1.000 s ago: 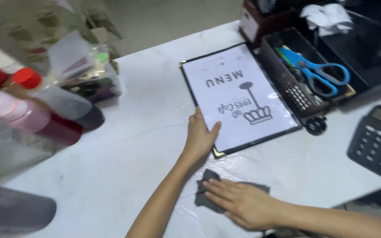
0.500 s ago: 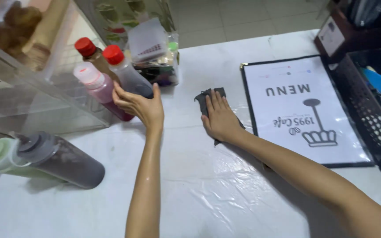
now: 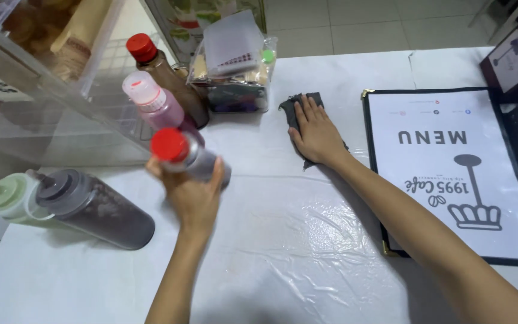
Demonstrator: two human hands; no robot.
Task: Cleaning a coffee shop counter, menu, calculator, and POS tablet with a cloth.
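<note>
Leftmost on the tabletop (image 3: pixel 307 252), I see two squeeze bottles lying on their sides, a pale green one (image 3: pixel 8 198) and just beside it a dark grey one (image 3: pixel 94 207); neither is touched. Next comes my left hand (image 3: pixel 194 195), fingers curled closed around the body of a dark bottle with a red cap (image 3: pixel 187 157), held tilted and, as far as I can tell, lifted off the surface. I judge it a soft plastic squeeze bottle, fairly full and so moderately heavy, smooth-sided and likely slippery if sauce has run down it. The grip sits mid-body, which seems right to me: low enough to carry the weight, clear of the cap, and not so tight as to squeeze anything out.

Behind it stand a pink bottle with a pale pink cap (image 3: pixel 154 105) and a brown bottle with a red cap (image 3: pixel 163 75), close together against a clear plastic case (image 3: pixel 61 114). Beside them is a clear bag of small packets (image 3: pixel 235 72).

Further right, my right hand (image 3: pixel 316 132) lies flat, fingers spread, pressing down on a dark grey cloth (image 3: pixel 298 103) on the tabletop, not gripping it. The cloth looks limp and light; I reckon it slides easily on the glossy plastic cover, so palm pressure holds it better than a pinch.

Rightmost lies a black-framed menu card (image 3: pixel 451 174), flat, well apart from the cloth.
</note>
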